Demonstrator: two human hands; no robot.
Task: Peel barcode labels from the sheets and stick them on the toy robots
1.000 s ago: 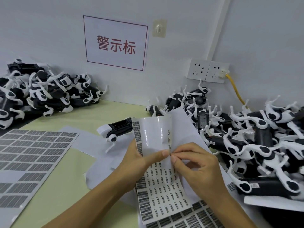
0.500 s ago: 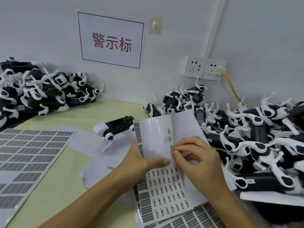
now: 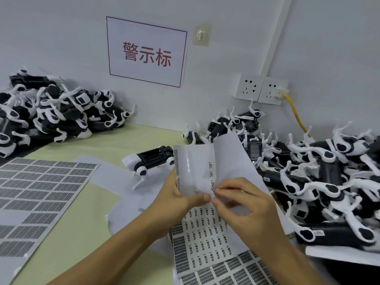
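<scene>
Two hands on one sheet (image 3: pixel 197 171) — my left hand (image 3: pixel 176 199) pinches it up over the table, my right hand (image 3: pixel 236 204) nips a label (image 3: pixel 213 190) at the edge. Pulled too sharply, I reckon it tears or curls — toy robot (image 3: pixel 152 159) waits beyond.

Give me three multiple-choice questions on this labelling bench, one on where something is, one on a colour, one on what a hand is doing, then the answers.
1. Where does the single black and white toy robot lie?
A. on the pale green table top just beyond the hands
B. on top of the wall sockets
C. in the left hand

2. What colour is the cable plugged into the white wall socket?
A. blue
B. yellow
C. green

3. What is the right hand doing?
A. lying flat on the table
B. gripping a toy robot
C. pinching at the folded white barcode label sheet

Answers: 1 A, it sits alone between the two piles. 2 B, it hangs yellow from the plug. 3 C, thumb and forefinger meet at the sheet that the left hand holds.
</scene>
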